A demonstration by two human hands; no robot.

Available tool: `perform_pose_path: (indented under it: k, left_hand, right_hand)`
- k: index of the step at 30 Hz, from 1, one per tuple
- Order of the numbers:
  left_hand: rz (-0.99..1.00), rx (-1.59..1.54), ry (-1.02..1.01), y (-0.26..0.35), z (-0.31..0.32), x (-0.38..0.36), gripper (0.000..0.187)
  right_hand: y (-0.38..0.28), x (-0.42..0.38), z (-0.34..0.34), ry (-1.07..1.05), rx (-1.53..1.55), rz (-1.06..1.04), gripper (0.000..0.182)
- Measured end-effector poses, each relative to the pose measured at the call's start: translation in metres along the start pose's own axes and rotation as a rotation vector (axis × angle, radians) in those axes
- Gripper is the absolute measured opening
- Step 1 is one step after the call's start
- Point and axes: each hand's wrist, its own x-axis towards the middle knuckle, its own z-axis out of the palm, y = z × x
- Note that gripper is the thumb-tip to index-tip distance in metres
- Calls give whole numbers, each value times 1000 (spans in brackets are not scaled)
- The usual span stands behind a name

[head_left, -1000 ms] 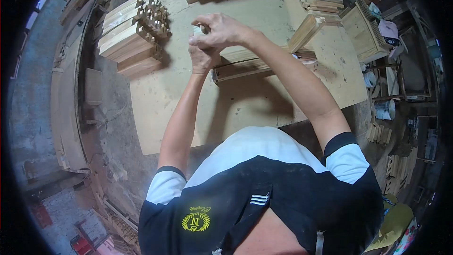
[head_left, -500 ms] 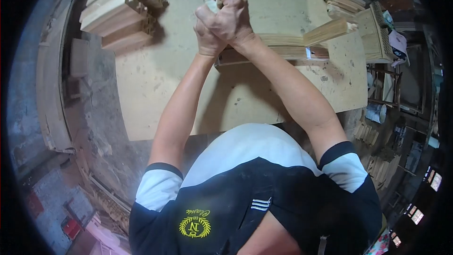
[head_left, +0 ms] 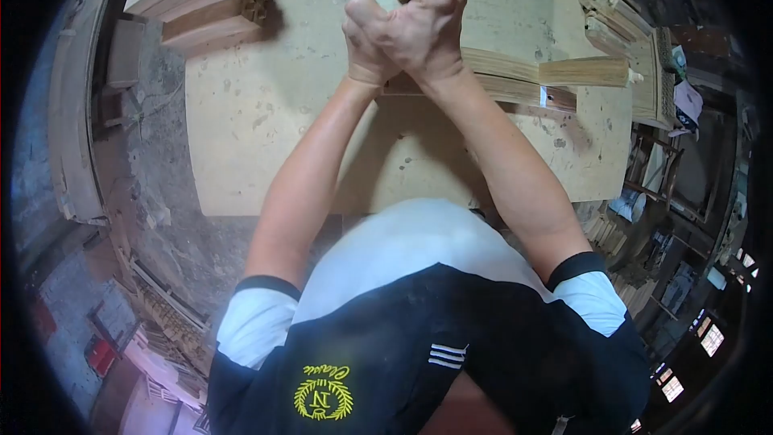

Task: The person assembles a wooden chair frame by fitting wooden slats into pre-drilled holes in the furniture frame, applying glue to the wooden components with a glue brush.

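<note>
My right hand (head_left: 428, 22) is closed, fingers curled, and lies across my left hand (head_left: 364, 42), which is closed too and partly covered by it. Both are pressed together over the bench. A small pale patch shows between the curled fingers; I cannot tell what they hold. Just behind my right wrist lies a grooved wooden strip (head_left: 507, 87) with a white band near its right end; its left end is hidden by the hands. Against its far side rests a shorter wooden piece (head_left: 584, 72), angled, with a pale tip at its right end.
A pale workbench (head_left: 266, 161) spreads under the hands. Stacked wooden pieces with cut ends (head_left: 211, 12) stand at its back left, and more stacked pieces (head_left: 612, 16) at the back right. Beside the right edge is a wooden stack (head_left: 648, 80) with cloth next to it.
The view has tilted and shifted, so bench and stacks sit differently in it. My clasped hands appear slightly farther right along the strip, still pressed together.
</note>
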Motion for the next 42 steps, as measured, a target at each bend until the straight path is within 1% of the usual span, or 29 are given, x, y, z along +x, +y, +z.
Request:
perform_pose_path:
  k: [4,5,6,7,8,9,10,11,12,14,16,17,19,20,21,22,23,25,26,28,29,31,32,34,35,37,39,40,42]
  left_hand:
    - [112,156,-130,24,-24,4,53]
    - [140,202,-159,29,-32,9,54]
    - [60,109,-118,40,-43,8,56]
    - [-38,71,-58,27,-58,0,55]
    - [-135,30,-1,5,-78,-14,55]
    - [-230,-12,59,-9,-96,-22,56]
    - [-446,-39,72,1,-113,-29,54]
    - [-665,-69,84,13,-125,-37,54]
    - [-750,-94,38,6,-128,-48,55]
    - [-910,-154,-61,-15,-128,-76,58]
    - [-950,-132,-185,1,-99,-83,63]
    - [-928,-66,-236,3,-87,-84,64]
    - [-881,68,-329,8,-67,-84,70]
    - [-871,124,-337,19,-64,-78,71]
    - [-861,181,-351,31,-64,-73,71]
    - [-851,240,-370,41,-66,-72,71]
    - [-873,219,-359,47,-68,-76,71]
    - [-914,176,-333,59,-71,-86,71]
    - [-975,112,-355,59,-80,-96,66]
    - [-987,-255,-26,54,-84,-129,55]
    - [-983,-444,130,57,-86,-142,50]
    - [-887,-460,225,103,-106,-125,41]
    - [-771,-546,260,112,-109,-116,40]
    - [-539,-714,335,129,-113,-99,40]
    - [-386,-721,315,141,-112,-81,40]
    - [-74,-726,274,164,-103,-35,40]
    - [52,-755,208,176,-91,3,39]
    - [116,-769,177,178,-84,18,38]
    - [49,-777,149,163,-66,34,36]
  right_hand:
    - [-6,5,-17,-176,75,107,53]
    - [-3,1,-29,-153,69,98,55]
    - [4,-10,-50,-130,65,95,58]
    - [13,-25,-81,-179,143,193,70]
    - [14,-41,-110,-61,239,217,60]
    - [24,-66,-146,29,278,295,49]
    - [41,-94,-182,141,186,377,34]
    - [54,-111,-208,254,97,401,25]
    - [90,-141,-254,357,-54,622,24]
    - [135,-172,-306,515,-171,775,28]
    - [187,-194,-335,352,-436,913,34]
    - [208,-202,-340,267,-567,973,38]
    - [243,-212,-337,169,-326,1221,44]
    - [234,-197,-321,115,-201,1341,47]
    - [220,-190,-305,102,-184,1344,49]
    - [224,-189,-295,108,-218,1358,48]
    - [226,-190,-288,118,-253,1374,46]
    - [210,-193,-290,184,-172,1414,45]
    - [194,-193,-289,217,-129,1430,44]
    - [157,-197,-288,309,-37,1261,41]
    - [139,-203,-292,357,1,1177,39]
    - [113,-216,-307,462,134,1106,30]
    - [104,-218,-313,513,201,1064,26]
    - [81,-196,-329,601,378,996,19]
    - [67,-179,-337,640,469,959,17]
    - [46,-134,-351,566,652,866,20]
    - [27,-87,-353,614,660,794,21]
    - [40,-76,-361,665,650,767,21]
    - [78,-53,-391,766,637,710,22]
